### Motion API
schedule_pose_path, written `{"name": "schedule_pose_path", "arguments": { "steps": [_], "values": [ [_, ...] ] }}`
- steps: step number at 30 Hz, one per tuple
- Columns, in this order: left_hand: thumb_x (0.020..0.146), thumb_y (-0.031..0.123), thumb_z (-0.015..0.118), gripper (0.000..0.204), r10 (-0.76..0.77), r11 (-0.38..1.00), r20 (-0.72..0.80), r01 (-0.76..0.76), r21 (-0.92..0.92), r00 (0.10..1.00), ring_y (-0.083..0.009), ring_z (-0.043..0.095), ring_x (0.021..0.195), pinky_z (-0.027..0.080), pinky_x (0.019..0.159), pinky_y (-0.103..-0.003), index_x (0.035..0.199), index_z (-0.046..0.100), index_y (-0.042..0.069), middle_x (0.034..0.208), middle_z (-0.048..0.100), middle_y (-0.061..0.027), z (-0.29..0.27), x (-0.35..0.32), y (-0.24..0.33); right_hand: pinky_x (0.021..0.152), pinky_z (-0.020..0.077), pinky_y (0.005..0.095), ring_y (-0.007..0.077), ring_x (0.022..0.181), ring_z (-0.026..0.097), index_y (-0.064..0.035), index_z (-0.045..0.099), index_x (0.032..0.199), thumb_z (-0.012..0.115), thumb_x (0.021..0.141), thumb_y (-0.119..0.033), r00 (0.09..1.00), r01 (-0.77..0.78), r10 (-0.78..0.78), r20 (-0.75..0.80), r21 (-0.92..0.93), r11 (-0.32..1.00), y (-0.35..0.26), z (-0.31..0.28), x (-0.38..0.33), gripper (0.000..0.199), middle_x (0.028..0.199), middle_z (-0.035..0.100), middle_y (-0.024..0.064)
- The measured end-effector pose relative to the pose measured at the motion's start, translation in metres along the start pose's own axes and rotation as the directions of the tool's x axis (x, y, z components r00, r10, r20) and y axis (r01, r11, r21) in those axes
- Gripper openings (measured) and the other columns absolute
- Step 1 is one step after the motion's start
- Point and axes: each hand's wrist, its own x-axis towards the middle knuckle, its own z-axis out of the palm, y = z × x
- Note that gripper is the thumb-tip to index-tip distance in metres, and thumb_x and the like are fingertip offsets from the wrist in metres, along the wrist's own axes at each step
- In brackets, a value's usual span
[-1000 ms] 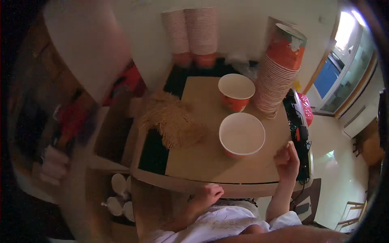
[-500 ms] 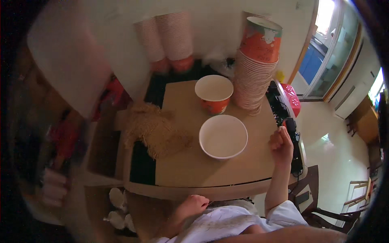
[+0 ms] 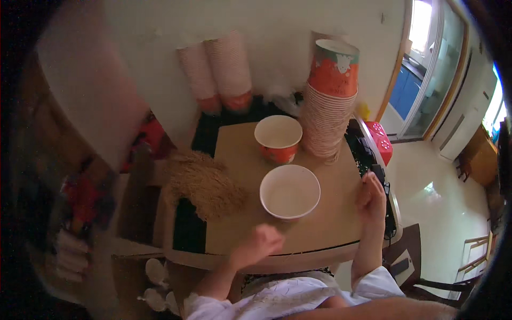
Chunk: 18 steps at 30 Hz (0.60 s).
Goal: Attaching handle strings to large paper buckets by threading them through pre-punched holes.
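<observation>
At far L we're seeing red items [image 3: 154, 133], blurred, and below them a few white round pcs [image 3: 156, 272] sitting lower than the tabletop [image 3: 309, 261]. Moving R, a shaggy brown fibre bundle [image 3: 200, 184] is lying on the tabletop, partly on the dk green cover [image 3: 189, 229], partly on the flat brown board [image 3: 234, 234]. Behind it, two tall pale stacks [image 3: 228, 69] w/ orange bottoms are standing side by side nr the wall.

Our L hand [image 3: 264, 241] is hovering by the tabletop's front edge, just before the white bowl; fingers are curling in narrow, but it's blurred & we're not able to tell if it's holding anything. The white bowl [image 3: 290, 192] is standing upright on the board, mouth up, btwn our two hands and apart from both. Just behind it an orange-sided tub [image 3: 278, 152] is standing upright too, and a clear plastic bag [image 3: 282, 101] is lying farther back.

Next R, a tall stack of nested tubs [image 3: 328, 117] is rising, top one orange/green. Our R hand [image 3: 372, 197] is hanging over the R edge, fingertips bunched close to the thumb; again we're not able to tell if anything's btwn them. Black cables [image 3: 378, 170] are running just beside it. Past the edge, a pinkish-red stool [image 3: 380, 141] is standing, w/ a dk chair [image 3: 408, 240] nearer us.
</observation>
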Motion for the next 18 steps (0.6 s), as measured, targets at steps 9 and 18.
{"name": "schedule_pose_path", "arguments": {
  "steps": [9, 18],
  "values": [
    [0.078, 0.007, 0.047, 0.014, 0.315, 0.860, -0.389, -0.086, 0.503, 0.866, -0.0335, 0.056, 0.089, 0.044, 0.076, -0.046, 0.084, 0.059, 0.003, 0.092, 0.058, -0.0189, -0.004, 0.193, -0.075, 0.034, 0.0235, 0.0164, 0.0029, 0.041, 0.034, -0.0088, 0.047, 0.070, 0.054, 0.081, -0.015, 0.998, 0.023, -0.039, -0.039, -0.344, 0.939, -0.052, 0.013, -0.073, 0.014, 0.053, 0.037, -0.0055],
    [0.076, 0.006, 0.049, 0.012, -0.026, 0.892, -0.258, 0.139, 0.430, 0.966, -0.0334, 0.061, 0.072, 0.049, 0.066, -0.042, 0.079, 0.060, 0.001, 0.074, 0.061, -0.0186, -0.008, 0.095, -0.062, 0.032, 0.0206, 0.0162, 0.0024, 0.037, 0.021, -0.0138, 0.037, 0.071, 0.045, 0.087, -0.010, 0.738, 0.616, -0.620, 0.265, 0.111, 0.780, -0.105, -0.020, -0.108, 0.019, 0.049, 0.024, -0.0070]
  ]
}}
